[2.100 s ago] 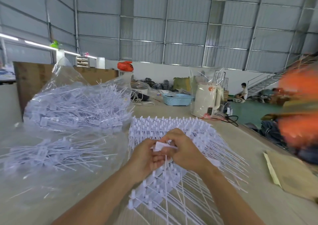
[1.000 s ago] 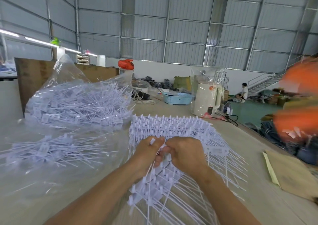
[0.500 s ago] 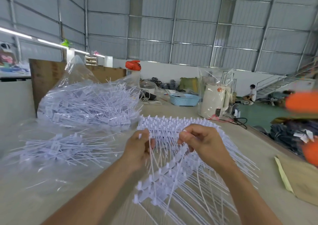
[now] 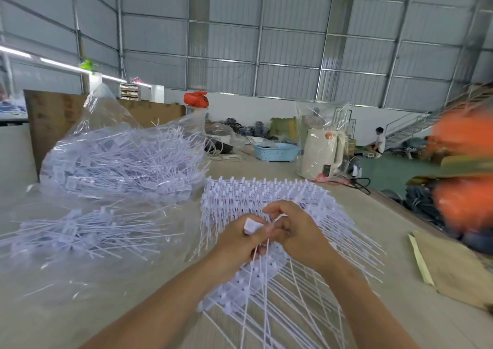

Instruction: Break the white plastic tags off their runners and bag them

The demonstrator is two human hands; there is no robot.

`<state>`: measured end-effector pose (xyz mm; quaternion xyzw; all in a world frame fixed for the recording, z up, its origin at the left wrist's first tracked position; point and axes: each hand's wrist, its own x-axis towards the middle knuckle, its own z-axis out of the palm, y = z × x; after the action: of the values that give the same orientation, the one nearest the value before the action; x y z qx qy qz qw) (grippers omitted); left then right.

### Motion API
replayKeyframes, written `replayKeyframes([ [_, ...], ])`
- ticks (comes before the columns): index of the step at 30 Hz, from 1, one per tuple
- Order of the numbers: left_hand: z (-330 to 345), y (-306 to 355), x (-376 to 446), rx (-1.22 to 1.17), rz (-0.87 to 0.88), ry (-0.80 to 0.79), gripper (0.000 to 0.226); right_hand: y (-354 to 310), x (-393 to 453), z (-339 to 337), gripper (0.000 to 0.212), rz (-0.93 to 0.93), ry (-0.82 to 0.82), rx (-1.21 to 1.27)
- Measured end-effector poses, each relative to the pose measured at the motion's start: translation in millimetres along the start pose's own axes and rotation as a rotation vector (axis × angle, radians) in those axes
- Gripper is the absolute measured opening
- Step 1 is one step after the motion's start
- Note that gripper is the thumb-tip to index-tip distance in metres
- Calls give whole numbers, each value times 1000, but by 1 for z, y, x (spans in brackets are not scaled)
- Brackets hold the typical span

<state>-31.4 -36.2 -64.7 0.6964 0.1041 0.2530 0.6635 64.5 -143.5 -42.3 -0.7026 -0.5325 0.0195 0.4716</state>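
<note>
We stand at a pale bench [image 4: 346,215] in a large metal-walled hall, with a clear bag [image 4: 120,156] of loose white tags at its far left and a cream kettle [image 4: 321,152] further back. A stack of tag runners [image 4: 261,191] lies ahead, stems fanning toward us and to the right. Our left hand [image 4: 236,244] and right hand [image 4: 296,231] meet above it, both pinching one white tag [image 4: 250,225]; half a second ago they were apart.
</note>
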Motion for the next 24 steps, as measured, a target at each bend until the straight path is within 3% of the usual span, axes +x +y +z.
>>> replayKeyframes([
  [6, -5, -1, 6, -24, 61, 127, 20, 8, 3, -4, 9, 75, -62, -150],
  [9, -4, -4, 6, 20, 54, 98, 20, 9, 3, -2, 24, 79, -140, -229],
  [15, -4, -4, 4, 70, 50, 94, 19, 9, 2, 0, 22, 12, -90, -285],
  [20, -4, 1, 6, -8, -15, 153, 29, 4, 1, 4, 25, -120, 60, -529],
  [22, -3, 3, 6, -73, -83, 168, 28, -3, 0, 4, 16, -274, 131, -718],
  [24, -5, 8, 5, -126, -135, 157, 25, -11, -3, 4, 24, -411, 189, -793],
])
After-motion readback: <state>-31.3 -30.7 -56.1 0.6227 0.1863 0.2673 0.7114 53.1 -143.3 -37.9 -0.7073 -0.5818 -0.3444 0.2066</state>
